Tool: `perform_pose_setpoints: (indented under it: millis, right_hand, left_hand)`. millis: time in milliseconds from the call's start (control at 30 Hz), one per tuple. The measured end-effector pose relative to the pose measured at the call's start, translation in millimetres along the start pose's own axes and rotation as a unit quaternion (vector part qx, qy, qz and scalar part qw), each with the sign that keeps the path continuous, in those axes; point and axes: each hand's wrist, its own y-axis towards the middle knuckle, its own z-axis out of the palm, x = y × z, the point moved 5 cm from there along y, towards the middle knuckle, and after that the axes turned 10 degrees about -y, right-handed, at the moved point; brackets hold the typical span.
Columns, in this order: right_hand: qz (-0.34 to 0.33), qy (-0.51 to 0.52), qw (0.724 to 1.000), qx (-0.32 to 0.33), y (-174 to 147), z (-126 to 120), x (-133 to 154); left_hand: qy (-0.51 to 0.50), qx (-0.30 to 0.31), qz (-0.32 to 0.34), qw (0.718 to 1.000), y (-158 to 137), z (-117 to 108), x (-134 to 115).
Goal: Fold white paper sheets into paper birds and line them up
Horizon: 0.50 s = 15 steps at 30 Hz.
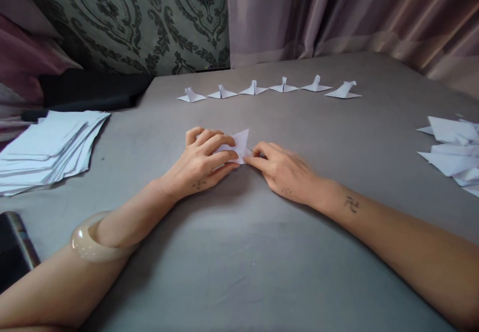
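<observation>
A small piece of white folded paper [241, 140] is between my hands at the middle of the table, one pointed corner sticking up and away from me. My left hand [204, 156] lies over its left part, the fingers bent across it and the thumb along its near edge, so much of the paper is hidden. At the paper's right end, my right hand [286, 170] pinches a small corner between thumb and forefinger. The other right fingers are curled in.
Several folded white paper birds [254, 88] stand in a row at the back. A stack of white paper sheets [48, 145] lies left, near a black cloth-like item [93, 88] and a dark phone-like object [15, 249]. More folded paper pieces [454, 130] are piled at right.
</observation>
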Motion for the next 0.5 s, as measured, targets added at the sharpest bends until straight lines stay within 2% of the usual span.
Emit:
perform_pose_setpoints:
  millis: [333,433,500]
  right_hand:
    - [-0.008,-0.009,1.0,0.006,-1,0,0]
    - [-0.01,-0.016,1.0,0.006,0,1,1]
    - [-0.01,-0.017,1.0,0.006,0,1,1]
  left_hand:
    - [-0.016,0.029,-0.01,0.999,1,4,5]
    - [-0.001,0.045,-0.009,0.999,2,10,5]
    - [0.019,0.033,-0.011,0.999,4,13,6]
